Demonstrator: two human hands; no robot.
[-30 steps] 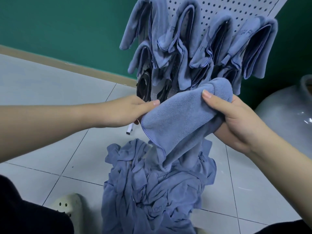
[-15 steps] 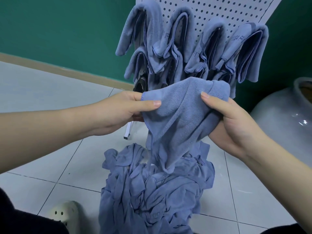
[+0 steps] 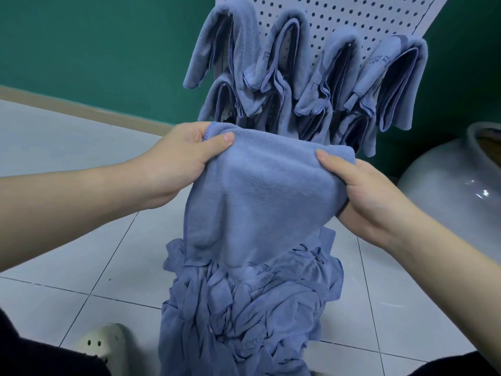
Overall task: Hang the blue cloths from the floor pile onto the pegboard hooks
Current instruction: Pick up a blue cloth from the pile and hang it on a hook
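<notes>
Above floor pile [image 3: 244, 308], left hand [image 3: 176, 164], right hand [image 3: 371, 196] grip cloth [image 3: 260, 191] edges.

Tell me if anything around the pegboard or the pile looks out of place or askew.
Nothing looks damaged or spilled. The hung cloths sit bunched and overlapping on the pegboard, none neatly spaced. The floor pile is a crumpled heap. Both hands, left and right, hold one cloth spread between them.

The pegboard [image 3: 360, 14] is crowded: hung cloths [image 3: 306, 77] cover its lower rows, leaving bare holes only along the top. Below it, the floor pile [image 3: 244, 308] blocks the tiles, and a grey pot [image 3: 447, 191] stands to its right. Left of it, the floor [image 3: 67, 147] lies open.
</notes>
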